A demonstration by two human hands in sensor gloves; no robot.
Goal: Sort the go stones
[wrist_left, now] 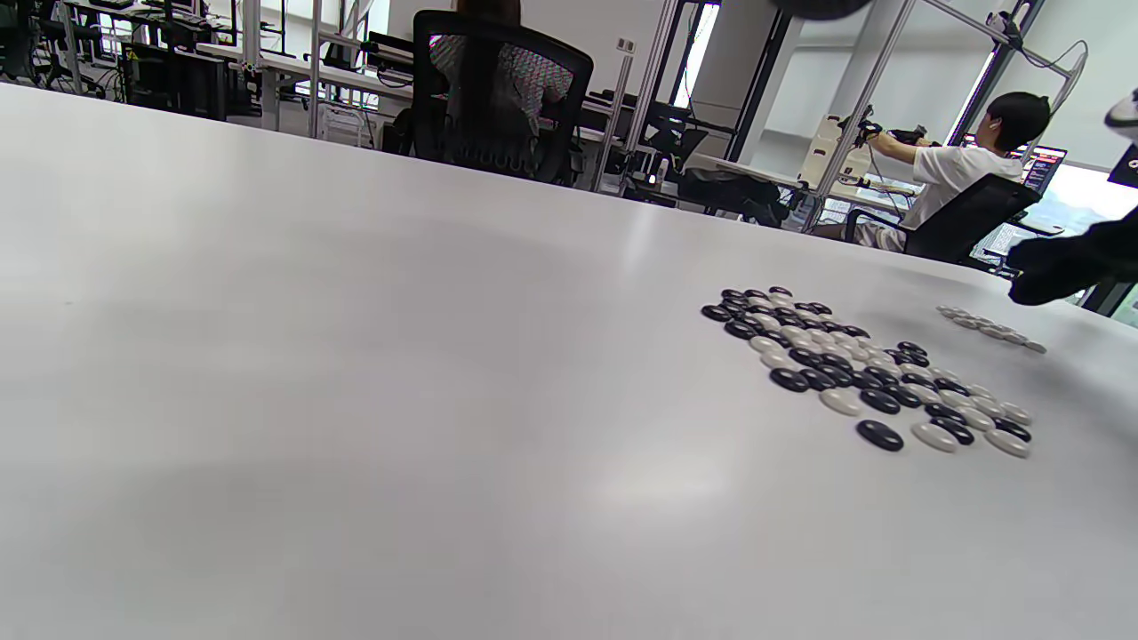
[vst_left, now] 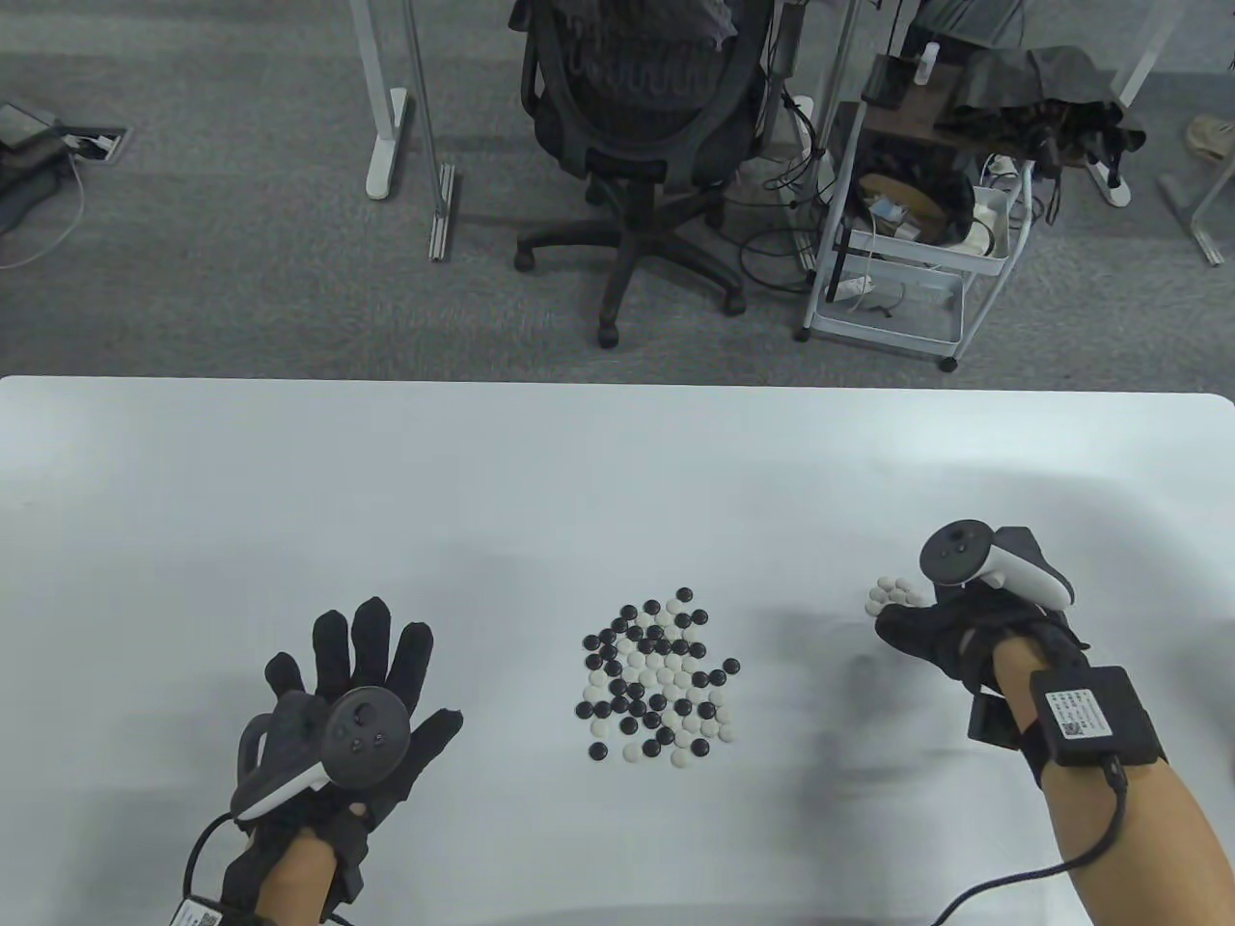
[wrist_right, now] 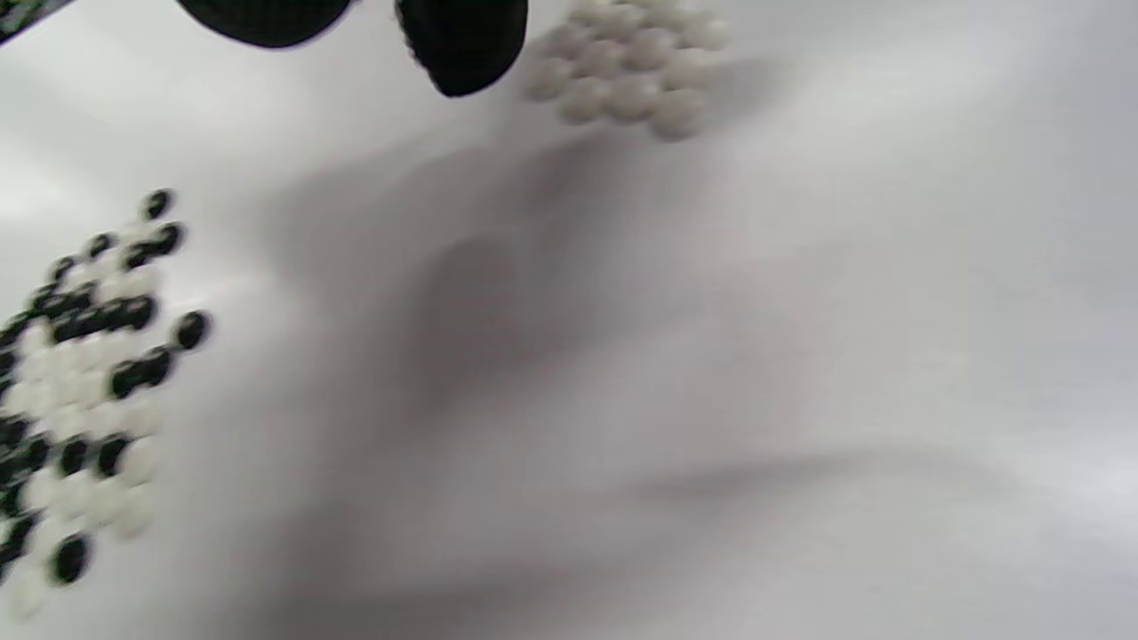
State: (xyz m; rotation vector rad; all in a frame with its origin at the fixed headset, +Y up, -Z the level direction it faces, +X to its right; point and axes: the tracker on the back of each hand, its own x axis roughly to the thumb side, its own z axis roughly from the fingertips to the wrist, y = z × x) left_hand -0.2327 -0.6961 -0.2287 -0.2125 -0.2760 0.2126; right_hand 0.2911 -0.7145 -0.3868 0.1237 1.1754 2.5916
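A mixed pile of black and white Go stones (vst_left: 656, 680) lies in the middle of the white table (vst_left: 289, 502); it also shows in the left wrist view (wrist_left: 853, 364) and, blurred, in the right wrist view (wrist_right: 80, 382). A small group of white stones (vst_left: 890, 593) (wrist_left: 991, 329) (wrist_right: 627, 67) sits to its right. My right hand (vst_left: 917, 627) hovers just beside and below that group, fingertips (wrist_right: 462, 44) apart with nothing seen between them. My left hand (vst_left: 357, 675) lies flat to the left of the pile with its fingers spread, holding nothing.
Beyond the table's far edge stand an office chair (vst_left: 646, 145) and a white wire cart (vst_left: 907, 241). In the left wrist view a person (wrist_left: 951, 169) sits at a desk far behind. Bare table surface surrounds the stones.
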